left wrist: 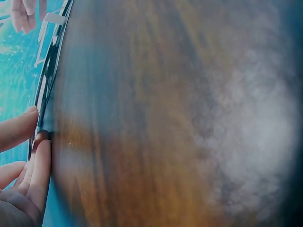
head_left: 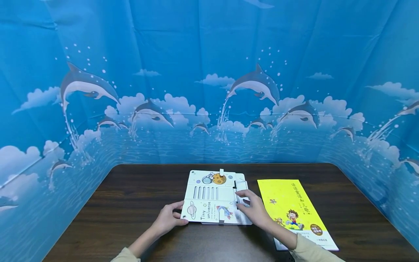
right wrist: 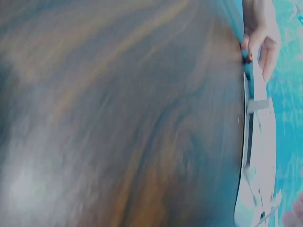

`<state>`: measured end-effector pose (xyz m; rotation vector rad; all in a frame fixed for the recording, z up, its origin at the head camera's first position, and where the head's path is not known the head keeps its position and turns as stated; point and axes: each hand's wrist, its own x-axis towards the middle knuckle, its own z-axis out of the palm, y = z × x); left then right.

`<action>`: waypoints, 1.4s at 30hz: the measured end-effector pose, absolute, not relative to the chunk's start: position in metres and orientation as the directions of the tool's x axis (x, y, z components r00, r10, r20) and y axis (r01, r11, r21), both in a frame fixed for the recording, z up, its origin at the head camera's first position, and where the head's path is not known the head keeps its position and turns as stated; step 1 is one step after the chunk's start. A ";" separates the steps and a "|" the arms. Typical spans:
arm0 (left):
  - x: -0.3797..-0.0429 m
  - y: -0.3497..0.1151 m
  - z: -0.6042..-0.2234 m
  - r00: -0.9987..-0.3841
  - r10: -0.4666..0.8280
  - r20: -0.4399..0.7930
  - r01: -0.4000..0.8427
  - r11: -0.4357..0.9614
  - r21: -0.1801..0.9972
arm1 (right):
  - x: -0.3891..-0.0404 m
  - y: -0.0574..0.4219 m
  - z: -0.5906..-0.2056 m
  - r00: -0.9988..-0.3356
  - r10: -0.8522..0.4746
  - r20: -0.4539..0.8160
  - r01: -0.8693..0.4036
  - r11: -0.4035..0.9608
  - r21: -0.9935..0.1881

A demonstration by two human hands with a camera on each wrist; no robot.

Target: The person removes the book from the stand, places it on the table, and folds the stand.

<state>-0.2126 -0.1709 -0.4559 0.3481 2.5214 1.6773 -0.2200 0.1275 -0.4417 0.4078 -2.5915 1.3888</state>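
A white folding book stand (head_left: 203, 193) with cartoon space pictures and "Tiny universe" lettering lies on the dark table. At its lower left corner, my left hand (head_left: 167, 219) pinches the edge; the left wrist view shows thumb and fingers (left wrist: 40, 170) on either side of the thin panel. My right hand (head_left: 256, 210) is over the stand's right part, near the black hinge and wire piece, with thumb and index finger spread apart. Only a blurred bit of that hand (right wrist: 296, 215) enters the right wrist view.
To the right lies a yellow picture book (head_left: 281, 203), with the right forearm passing over its lower left part. A blue curtain (head_left: 209, 72) printed with dolphins surrounds the dark wooden table (head_left: 137, 189) at the back and sides.
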 end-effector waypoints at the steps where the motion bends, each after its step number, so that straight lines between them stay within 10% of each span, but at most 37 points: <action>1: -0.213 -0.171 -0.456 -0.969 0.241 0.051 0.140 0.369 0.919 | -0.221 0.130 -0.443 -0.952 -0.128 0.278 -0.303 0.535 -0.789; 42: -0.213 -0.172 -0.457 -0.963 0.256 0.082 0.186 0.411 0.893 | -0.234 0.163 -0.457 -0.961 -0.211 0.180 -0.275 0.646 -0.712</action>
